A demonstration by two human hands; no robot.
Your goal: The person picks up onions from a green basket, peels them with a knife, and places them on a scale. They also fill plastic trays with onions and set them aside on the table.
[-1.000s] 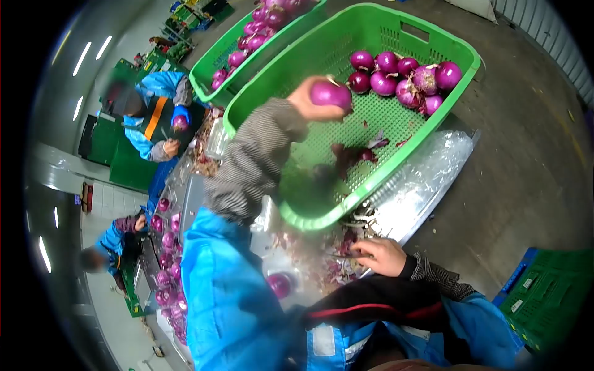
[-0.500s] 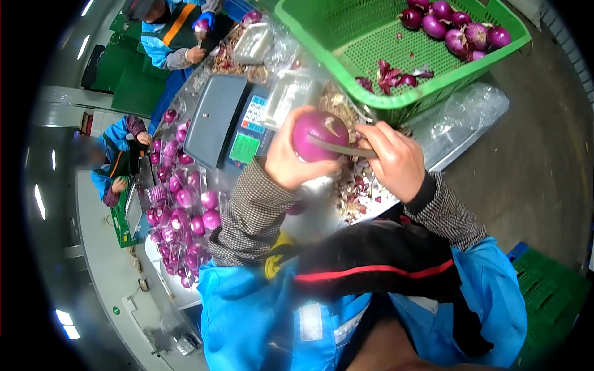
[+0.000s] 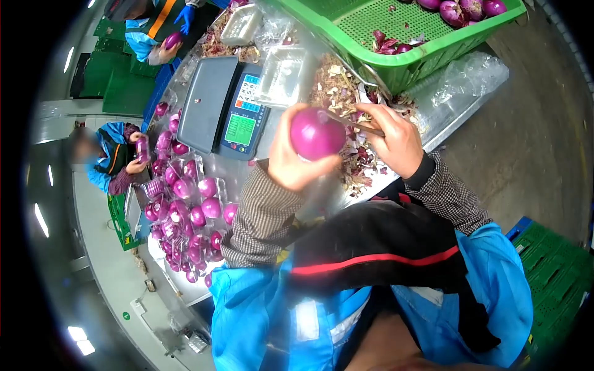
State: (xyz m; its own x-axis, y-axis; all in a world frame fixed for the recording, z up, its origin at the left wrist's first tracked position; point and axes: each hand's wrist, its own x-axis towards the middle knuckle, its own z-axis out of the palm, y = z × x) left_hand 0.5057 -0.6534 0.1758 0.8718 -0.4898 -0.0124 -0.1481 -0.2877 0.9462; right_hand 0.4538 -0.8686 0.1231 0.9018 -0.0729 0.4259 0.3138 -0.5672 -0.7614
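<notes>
A smooth red onion point(image 3: 317, 137) rests in my left hand point(image 3: 286, 159), whose fingers and thumb curl around its side. My right hand point(image 3: 398, 141) grips a small knife point(image 3: 365, 128), its thin blade reaching to the top right edge of the onion. Both hands are held over the metal table, close above a heap of onion skins point(image 3: 356, 164). Beyond my left hand lies a clear plastic tray point(image 3: 286, 77), with a digital scale point(image 3: 241, 130) beside it.
A green crate point(image 3: 396, 71) with red onions and loose skins stands at the upper right, near plastic film point(image 3: 464, 77). Packed onions point(image 3: 185, 210) cover the table's left side. Two co-workers stand across it, one holding an onion point(image 3: 173, 41), the other a pack point(image 3: 142, 148).
The knife has moved from across the onion's face to its top right edge, and the onion has turned. A co-worker's blue-gloved hand has come off an onion. The whole view has shifted slightly.
</notes>
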